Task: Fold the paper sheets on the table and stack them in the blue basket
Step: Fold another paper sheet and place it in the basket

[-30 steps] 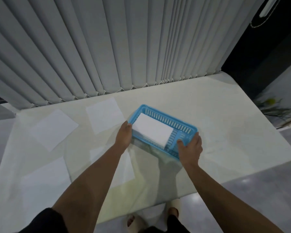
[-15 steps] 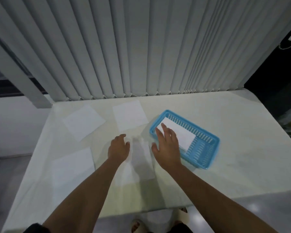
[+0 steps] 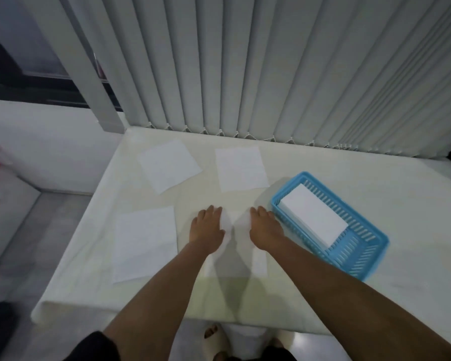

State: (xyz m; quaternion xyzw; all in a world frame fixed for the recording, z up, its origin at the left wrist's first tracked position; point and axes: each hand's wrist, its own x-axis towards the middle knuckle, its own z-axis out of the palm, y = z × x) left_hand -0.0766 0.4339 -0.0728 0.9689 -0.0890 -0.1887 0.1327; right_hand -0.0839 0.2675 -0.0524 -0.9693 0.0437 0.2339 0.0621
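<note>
**Both Hands Flat on a Sheet Beside the Blue Basket**

The blue basket sat skewed on the pale table. Inside it lay a stack of folded white paper, filling the end of the basket farther from the person. Just left of the basket an unfolded sheet lay flat, and the person had both hands on it. The right hand rested palm down close by the basket's nearest left corner; whether it touched the rim I could not tell. The left hand lay palm down a little farther from the basket. The two hands were apart, with a strip of paper showing between them. Their fingers looked stretched forward and gripped nothing, though they were blurred. Three more lay loose on the table. A back sheet was beyond the basket's left end, toward the blinds. A far-left sheet lay farther from the basket on that same side. A near-left sheet lay well left of the basket, past the left hand.
</note>
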